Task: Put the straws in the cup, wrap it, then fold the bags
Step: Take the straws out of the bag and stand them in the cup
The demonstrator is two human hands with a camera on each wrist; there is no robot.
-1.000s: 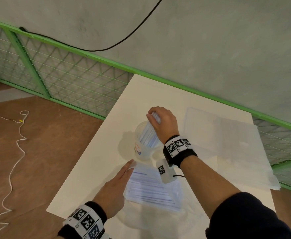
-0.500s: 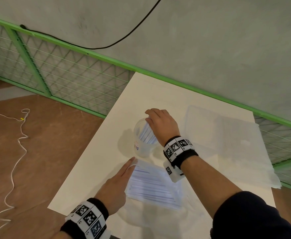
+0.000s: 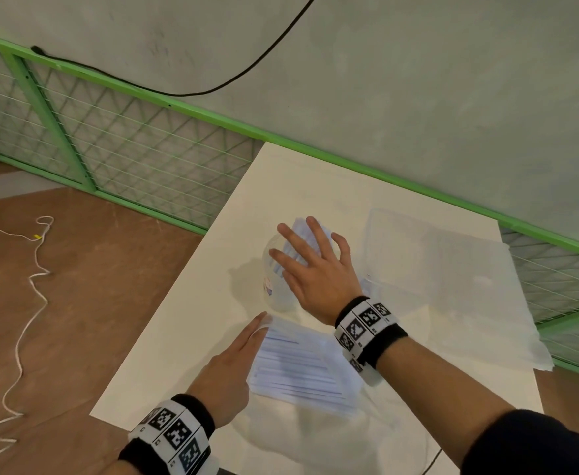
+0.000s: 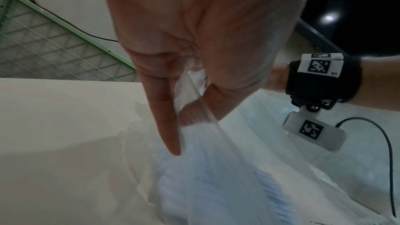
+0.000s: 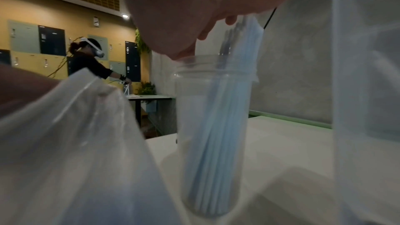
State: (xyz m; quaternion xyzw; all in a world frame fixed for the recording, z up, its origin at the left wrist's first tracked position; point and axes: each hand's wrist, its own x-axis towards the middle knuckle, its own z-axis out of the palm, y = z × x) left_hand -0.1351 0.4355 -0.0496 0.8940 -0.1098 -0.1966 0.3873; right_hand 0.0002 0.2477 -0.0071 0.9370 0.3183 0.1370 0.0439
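A clear plastic cup (image 3: 271, 286) stands on the white table (image 3: 185, 337) with a bundle of pale blue straws (image 3: 302, 231) leaning in it. My right hand (image 3: 312, 258) hovers over the cup mouth with fingers spread, gripping nothing. The right wrist view shows the cup (image 5: 194, 109) and its straws (image 5: 223, 126) just under the palm. A clear bag of straws (image 3: 302, 368) lies nearer to me. My left hand (image 3: 247, 341) lies at its left corner. In the left wrist view the thumb and forefinger pinch the film of the bag (image 4: 216, 177).
Flat clear plastic bags (image 3: 452, 286) lie spread over the table's right side. A green mesh fence (image 3: 144, 156) runs behind the table and along its left. A white cord (image 3: 31, 286) trails over the floor. Another person (image 5: 86, 61) stands far off.
My right hand lowered the straw bundle into the cup, let go and spread its fingers above it. The left hand stayed at the bag's corner.
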